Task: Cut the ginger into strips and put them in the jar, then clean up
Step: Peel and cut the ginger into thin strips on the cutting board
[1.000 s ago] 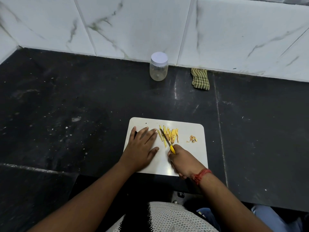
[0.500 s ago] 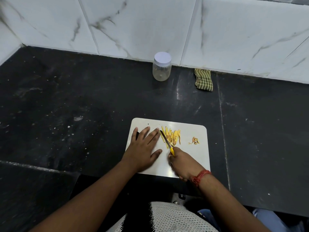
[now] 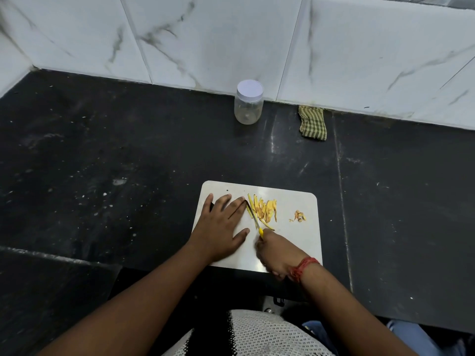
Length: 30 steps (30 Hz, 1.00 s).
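Note:
A white cutting board (image 3: 293, 242) lies near the counter's front edge. Yellow ginger strips (image 3: 264, 209) are heaped in its middle, and a small clump of ginger scraps (image 3: 298, 216) sits to their right. My right hand (image 3: 279, 251) grips a knife (image 3: 253, 214) with a yellow handle; the blade lies along the left side of the strips. My left hand (image 3: 222, 224) rests flat on the board's left part, fingers straight, fingertips by the blade. A clear jar (image 3: 248, 102) with a white lid on stands at the back by the wall.
A folded green checked cloth (image 3: 312, 122) lies against the wall right of the jar. The black counter (image 3: 128, 163) is speckled with pale crumbs. White marble tiles (image 3: 231, 39) rise behind it.
The knife blade has slid slightly left against the strips, toward my left fingertips. My left hand stays flat on the board.

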Available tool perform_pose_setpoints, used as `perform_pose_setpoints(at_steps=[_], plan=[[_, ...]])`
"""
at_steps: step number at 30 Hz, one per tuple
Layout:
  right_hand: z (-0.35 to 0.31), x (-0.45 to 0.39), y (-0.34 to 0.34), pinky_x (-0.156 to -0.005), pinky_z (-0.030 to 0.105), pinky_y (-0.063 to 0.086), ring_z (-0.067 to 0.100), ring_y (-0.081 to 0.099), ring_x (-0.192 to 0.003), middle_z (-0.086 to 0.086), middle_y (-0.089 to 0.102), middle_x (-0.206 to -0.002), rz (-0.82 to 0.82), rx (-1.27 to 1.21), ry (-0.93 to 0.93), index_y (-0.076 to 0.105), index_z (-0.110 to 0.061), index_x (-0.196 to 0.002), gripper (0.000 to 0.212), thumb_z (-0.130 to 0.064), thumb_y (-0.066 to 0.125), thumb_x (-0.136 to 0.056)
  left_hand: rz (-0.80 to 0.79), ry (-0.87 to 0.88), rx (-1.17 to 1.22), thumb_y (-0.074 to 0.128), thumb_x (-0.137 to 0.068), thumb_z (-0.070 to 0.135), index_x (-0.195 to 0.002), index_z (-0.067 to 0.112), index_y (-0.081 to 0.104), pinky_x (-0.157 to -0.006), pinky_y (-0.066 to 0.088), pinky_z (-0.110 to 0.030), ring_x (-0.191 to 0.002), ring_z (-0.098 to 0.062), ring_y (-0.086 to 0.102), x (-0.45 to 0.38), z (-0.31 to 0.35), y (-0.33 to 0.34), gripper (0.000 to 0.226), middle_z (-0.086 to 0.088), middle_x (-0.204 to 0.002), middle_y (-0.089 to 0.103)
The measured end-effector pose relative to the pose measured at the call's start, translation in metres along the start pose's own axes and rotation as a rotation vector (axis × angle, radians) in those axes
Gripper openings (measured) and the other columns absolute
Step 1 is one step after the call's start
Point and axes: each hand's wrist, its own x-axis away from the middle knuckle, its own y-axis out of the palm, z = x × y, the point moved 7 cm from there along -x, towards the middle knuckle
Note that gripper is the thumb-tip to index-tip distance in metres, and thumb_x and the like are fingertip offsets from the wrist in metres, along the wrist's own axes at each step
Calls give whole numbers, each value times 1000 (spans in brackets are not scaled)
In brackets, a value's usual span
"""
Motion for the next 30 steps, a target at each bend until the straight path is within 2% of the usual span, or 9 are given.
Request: perform_pose_setpoints(at_steps=[5, 8, 11, 14, 16, 27, 30], plan=[[0, 2, -1, -57, 22, 35, 7, 36, -59, -5, 38, -72, 22, 7, 11, 25, -25, -69, 35, -17, 35, -102, -4, 2, -23, 31, -98, 63, -157, 20, 36, -122, 17, -60, -147, -27, 34, -1, 1, 0, 73, 2, -161, 38], [-1, 4, -1, -56, 21, 33, 7, 35, -59, -5, 37, -72, 20, 21, 14, 23, -26, -69, 36, -18, 34, -103, -3, 4, -24, 31, -98, 62, -157, 20, 36, -122, 18, -60, -147, -27, 34, -2, 1, 0, 73, 1, -161, 38], [0, 6, 0, -56, 23, 35, 9, 37, -59, -3, 39, -72, 2, -26, 26, 30, -24, -72, 31, -19, 34, -102, -3, 2, -26, 29, -98, 62, -157, 20, 35, -122, 18, -59, -147, -27, 33, -2, 2, 1, 73, 2, -162, 37], [-1, 6, -1, -56, 24, 36, 10, 38, -59, -3, 40, -73, 0, -51, 22, 38, -15, -95, 10, -21, 33, -102, 1, 3, -23, 29, -99, 62, -156, 19, 37, -122, 19, -59, -147, -28, 35, -2, 2, 0, 72, 1, -161, 39], [-1, 6, 0, -57, 24, 37, 10, 38, -60, -3, 40, -73, -1, -48, 23, 36, -14, -101, 8, -21, 33, -102, 0, 4, -24, 30, -99, 62, -156, 19, 37, -122, 20, -60, -147, -28, 35, -2, 2, 1, 72, 1, -161, 39], [5, 14, 1, -56, 21, 34, 8, 35, -60, -4, 38, -74, -10, 44, 35, 35, -13, -101, 8, -21, 34, -103, -6, -4, -25, 28, -99, 63, -156, 21, 37, -123, 18, -59, -148, -27, 33, -2, 2, 1, 72, 1, -162, 37], [8, 19, 2, -57, 20, 33, 6, 34, -61, -5, 37, -74, -18, 55, 45, 36, -19, -91, 12, -21, 34, -103, 1, -2, -17, 30, -99, 62, -155, 20, 38, -122, 18, -59, -148, -26, 33, -1, 2, 0, 70, 2, -162, 38]])
